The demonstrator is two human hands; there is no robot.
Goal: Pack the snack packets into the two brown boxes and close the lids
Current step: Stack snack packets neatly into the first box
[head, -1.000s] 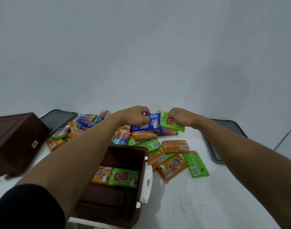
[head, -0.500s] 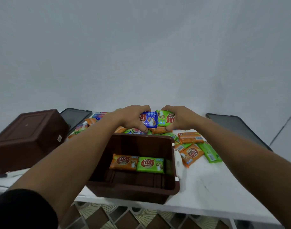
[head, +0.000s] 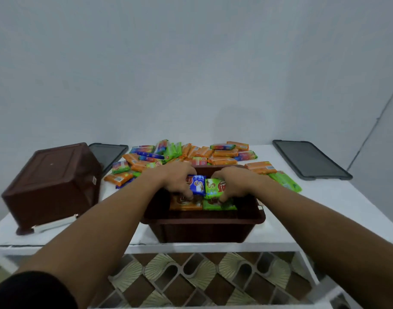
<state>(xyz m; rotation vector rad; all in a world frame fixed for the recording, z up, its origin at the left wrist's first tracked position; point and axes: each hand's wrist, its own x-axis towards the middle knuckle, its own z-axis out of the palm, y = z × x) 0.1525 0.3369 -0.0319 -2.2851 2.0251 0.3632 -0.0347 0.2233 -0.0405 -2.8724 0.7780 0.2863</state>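
An open brown box [head: 204,228] sits at the table's front edge. Inside it lie an orange packet [head: 184,205] and a green packet [head: 222,206]. My left hand [head: 180,181] grips a blue packet [head: 197,186] and my right hand [head: 233,184] grips a green packet [head: 213,186]; both packets are held side by side down inside the box, just above the two lying there. A second brown box [head: 52,184] lies tipped over, bottom up, at the left. A heap of orange, green and blue packets [head: 191,155] lies behind the open box.
Two dark grey lids lie flat on the white table [head: 325,208]: one at the back left [head: 108,152], one at the back right [head: 309,159]. A green packet [head: 284,180] lies right of the box. A patterned tiled floor shows below the table edge.
Both hands have come down from above the box's far rim into the box with the blue and green packets. The view has tilted, so the table looks farther off.
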